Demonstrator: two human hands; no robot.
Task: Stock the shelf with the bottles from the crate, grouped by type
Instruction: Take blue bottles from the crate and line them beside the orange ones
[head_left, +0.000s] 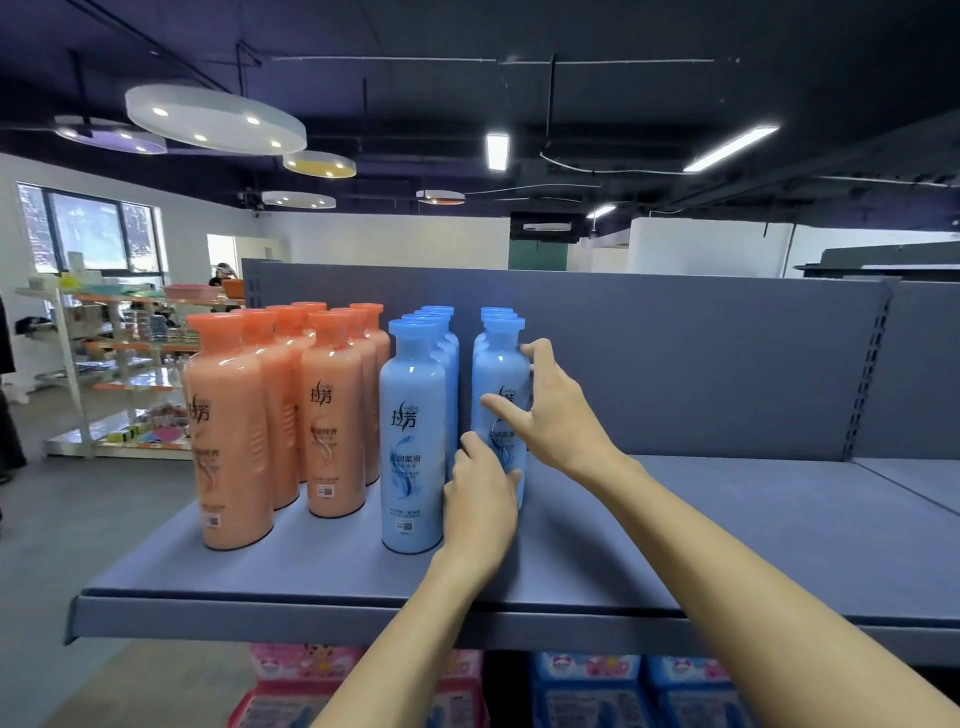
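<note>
On the grey shelf (727, 525) stand several orange bottles (332, 426) in two rows at the left and several blue bottles (413, 441) in two rows beside them. Both my hands hold the front blue bottle (501, 364) of the right-hand blue row, which stands upright. My left hand (480, 499) wraps its lower part from the left. My right hand (550, 410) grips its upper body from the right, thumb across the label. The crate is out of view.
The shelf's right half and its grey back panel (701, 364) are bare. Pink packs (296, 686) and blue packs (597, 691) fill the shelf below. A rack of goods (119, 364) stands across the aisle at the left.
</note>
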